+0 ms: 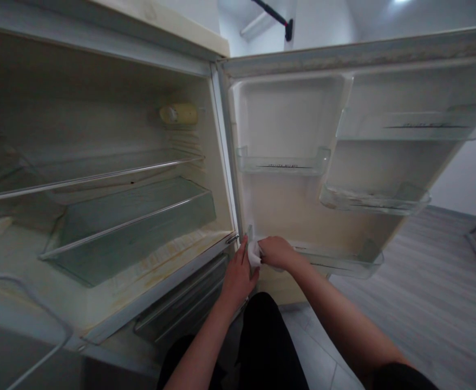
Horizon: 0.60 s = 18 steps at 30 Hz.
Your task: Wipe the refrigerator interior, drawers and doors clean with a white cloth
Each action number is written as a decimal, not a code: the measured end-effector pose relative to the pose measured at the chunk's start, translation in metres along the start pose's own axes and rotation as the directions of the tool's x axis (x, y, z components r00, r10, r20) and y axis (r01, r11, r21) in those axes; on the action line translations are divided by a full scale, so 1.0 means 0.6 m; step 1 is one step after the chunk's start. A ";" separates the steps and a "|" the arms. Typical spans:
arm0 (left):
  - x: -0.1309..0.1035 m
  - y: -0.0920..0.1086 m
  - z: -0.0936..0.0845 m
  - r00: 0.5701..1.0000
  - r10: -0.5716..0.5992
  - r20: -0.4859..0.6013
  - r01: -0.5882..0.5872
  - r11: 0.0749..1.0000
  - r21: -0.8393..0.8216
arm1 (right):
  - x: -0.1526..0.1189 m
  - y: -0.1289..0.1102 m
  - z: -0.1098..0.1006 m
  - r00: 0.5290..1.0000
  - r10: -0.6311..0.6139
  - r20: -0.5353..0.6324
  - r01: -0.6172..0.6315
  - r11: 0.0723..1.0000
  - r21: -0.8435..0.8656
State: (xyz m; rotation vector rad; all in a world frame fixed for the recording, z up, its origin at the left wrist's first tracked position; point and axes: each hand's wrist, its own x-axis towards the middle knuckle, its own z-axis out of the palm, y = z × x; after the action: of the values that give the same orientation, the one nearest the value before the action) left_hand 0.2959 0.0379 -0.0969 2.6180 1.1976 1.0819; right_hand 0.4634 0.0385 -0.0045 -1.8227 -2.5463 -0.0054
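An open refrigerator shows its stained interior, with a glass shelf (99, 172) and a clear drawer (140, 227) on the left. Its door (286, 206) stands swung out to the right. At the lower hinge side of the door, my right hand (277, 252) grips a white cloth (254, 254), its fingers partly hidden behind the cloth. My left hand (239, 275) is beside the cloth with fingers apart, touching the door's inner edge near the hinge (232, 239). The bottom door shelf (339, 265) extends to the right of my right hand.
Clear door shelves (282, 165) are fixed above my hands. A lower compartment with drawers (184, 298) lies below the main one. A pale cable (38, 306) hangs at the lower left. My knee (268, 341) is close below my hands. Grey flooring (428, 292) extends right.
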 end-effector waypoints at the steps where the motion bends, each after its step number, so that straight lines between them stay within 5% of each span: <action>1: 0.000 0.000 0.000 1.000 -0.003 -0.003 0.003 1.000 -0.003 | 0.007 -0.005 -0.001 1.000 0.002 0.012 -0.002 1.000 -0.005; 8: -0.003 -0.009 -0.006 1.000 0.023 0.002 -0.023 0.999 0.026 | 0.006 -0.026 0.000 0.999 0.022 -0.040 -0.022 1.000 -0.005; 13: -0.005 -0.014 -0.017 0.999 0.032 0.035 -0.035 0.997 0.068 | -0.033 0.010 0.010 0.998 0.046 -0.036 -0.047 0.999 -0.024; 18: 0.004 0.023 -0.017 1.000 0.002 0.022 -0.005 0.990 0.143 | -0.078 0.049 0.014 0.994 0.086 -0.071 -0.089 0.995 -0.040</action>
State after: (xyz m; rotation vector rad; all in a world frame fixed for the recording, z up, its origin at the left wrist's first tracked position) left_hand 0.2996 0.0278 -0.0832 2.7301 1.3126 1.0003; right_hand 0.5064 0.0041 -0.0134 -1.9122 -2.4372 -0.1210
